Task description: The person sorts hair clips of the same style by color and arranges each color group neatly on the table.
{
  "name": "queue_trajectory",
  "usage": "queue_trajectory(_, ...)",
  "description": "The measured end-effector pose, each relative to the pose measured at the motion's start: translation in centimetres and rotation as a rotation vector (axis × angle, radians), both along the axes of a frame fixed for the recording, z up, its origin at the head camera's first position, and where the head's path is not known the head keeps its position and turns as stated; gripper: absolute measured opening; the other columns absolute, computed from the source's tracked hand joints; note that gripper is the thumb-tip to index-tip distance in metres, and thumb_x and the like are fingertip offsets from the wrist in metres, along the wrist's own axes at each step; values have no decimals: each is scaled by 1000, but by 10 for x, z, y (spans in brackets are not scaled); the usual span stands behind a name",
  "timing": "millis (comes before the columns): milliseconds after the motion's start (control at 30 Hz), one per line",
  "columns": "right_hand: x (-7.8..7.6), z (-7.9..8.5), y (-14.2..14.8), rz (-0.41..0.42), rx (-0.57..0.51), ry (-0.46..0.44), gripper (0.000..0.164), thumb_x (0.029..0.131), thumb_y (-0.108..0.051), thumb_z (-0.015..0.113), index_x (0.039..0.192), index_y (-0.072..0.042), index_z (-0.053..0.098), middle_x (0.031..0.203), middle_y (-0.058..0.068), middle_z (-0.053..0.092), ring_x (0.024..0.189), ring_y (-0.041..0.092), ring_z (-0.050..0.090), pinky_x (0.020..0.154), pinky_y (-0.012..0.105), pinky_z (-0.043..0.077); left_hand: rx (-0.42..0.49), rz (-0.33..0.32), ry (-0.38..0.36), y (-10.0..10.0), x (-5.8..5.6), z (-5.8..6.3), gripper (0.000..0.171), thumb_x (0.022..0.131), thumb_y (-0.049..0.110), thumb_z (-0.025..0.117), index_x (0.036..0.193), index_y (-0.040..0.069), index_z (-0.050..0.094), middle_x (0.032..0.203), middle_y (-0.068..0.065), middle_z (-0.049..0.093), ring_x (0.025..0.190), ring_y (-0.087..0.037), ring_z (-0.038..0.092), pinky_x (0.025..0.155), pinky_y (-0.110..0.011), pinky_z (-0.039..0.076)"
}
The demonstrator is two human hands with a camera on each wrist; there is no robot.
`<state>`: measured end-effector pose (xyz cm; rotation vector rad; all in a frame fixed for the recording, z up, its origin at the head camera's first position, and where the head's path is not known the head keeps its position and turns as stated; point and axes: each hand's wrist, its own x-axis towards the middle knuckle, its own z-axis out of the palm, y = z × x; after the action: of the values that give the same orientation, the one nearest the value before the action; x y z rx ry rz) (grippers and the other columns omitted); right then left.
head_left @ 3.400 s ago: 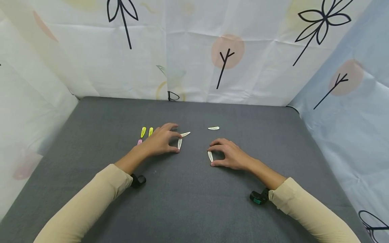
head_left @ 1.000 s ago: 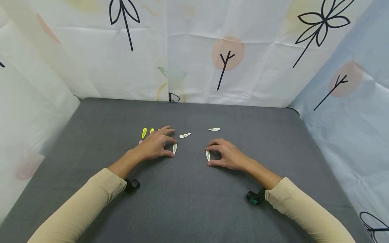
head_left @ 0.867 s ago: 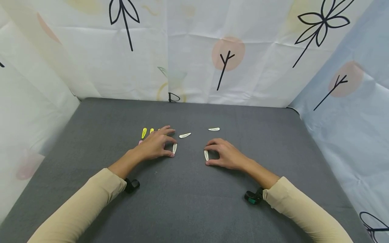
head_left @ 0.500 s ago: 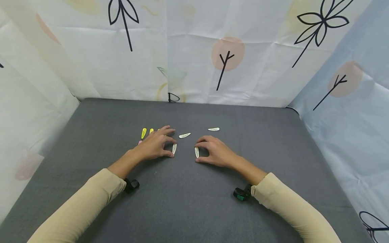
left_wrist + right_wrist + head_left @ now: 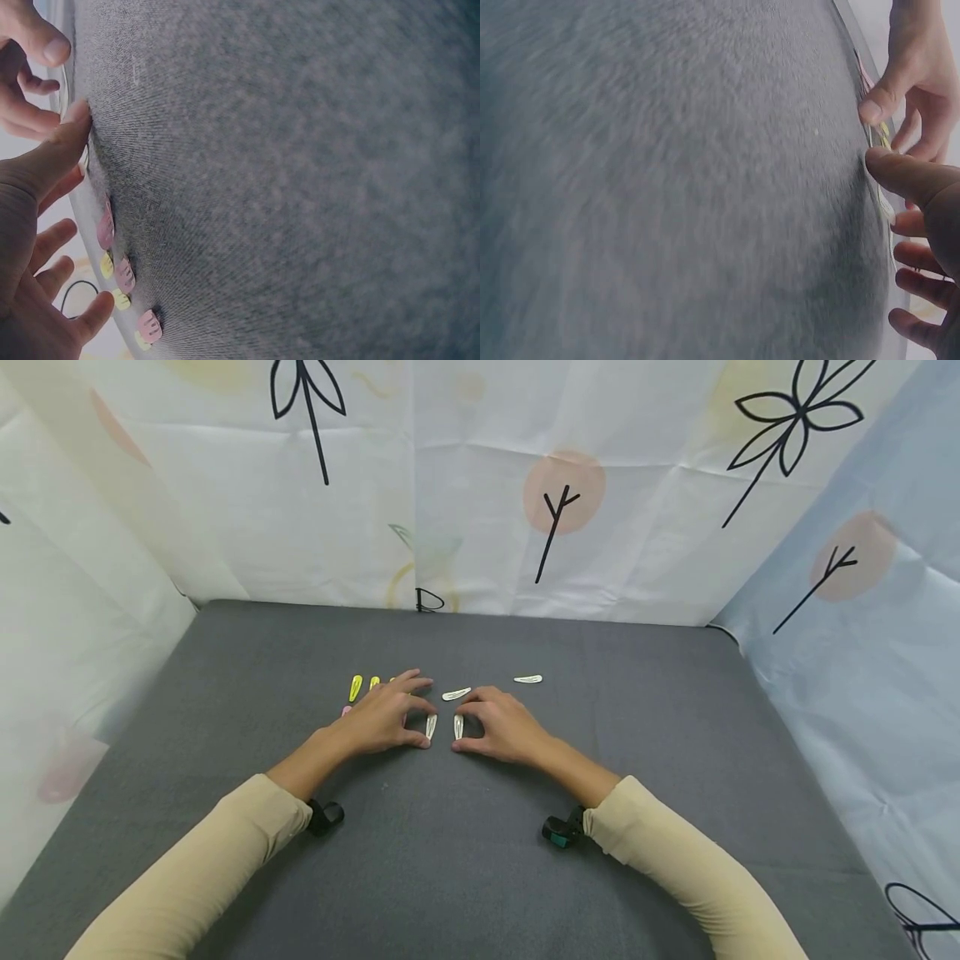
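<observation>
My left hand (image 5: pixel 382 718) pinches a white snap hair clip (image 5: pixel 431 727) between thumb and index finger, the clip standing lengthwise on the grey cloth. Facing it, my right hand (image 5: pixel 498 725) pinches a second white hair clip (image 5: pixel 458 727) the same way, a narrow gap apart from the first. Just beyond the hands lies a white hair clip (image 5: pixel 456 694), slanted, and farther right another white clip (image 5: pixel 528 679) lies crosswise. Yellow clips (image 5: pixel 356 688) and pink clips (image 5: pixel 150 327) lie beside and partly behind my left hand.
The grey cloth-covered table (image 5: pixel 480 843) reaches to a white printed curtain (image 5: pixel 480 527) at the back, with further curtain on both sides. A black wrist camera (image 5: pixel 561 831) sits under the right wrist, another black wrist camera (image 5: pixel 327 817) under the left.
My right hand has slid its white clip leftward, close to the left hand's clip. Earlier the left hand drew its clip slightly left and nearer; over the last second it has stayed still.
</observation>
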<state>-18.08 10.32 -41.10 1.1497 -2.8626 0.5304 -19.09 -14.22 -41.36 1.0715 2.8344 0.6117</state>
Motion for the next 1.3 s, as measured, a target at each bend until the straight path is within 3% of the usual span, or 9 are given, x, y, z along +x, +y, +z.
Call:
queue_trajectory(467,2,-4,-17,-43,12,-25,52,84,-46,79,121,-9,71,129,8,61,123,27,55,100,49,45,-1,3,-21,0,0,0,48,77,38,86,114,11,75,147,-19,49,146,-40,27,102,-70,33)
queue_trajectory(1300,2,-5,-15,-58,28,-7,52,82,-48,80,117,-10,72,126,7,63,120,26,57,96,46,47,5,5,-14,0,0,-2,47,76,38,87,113,12,76,146,-19,49,146,-40,28,102,-70,33)
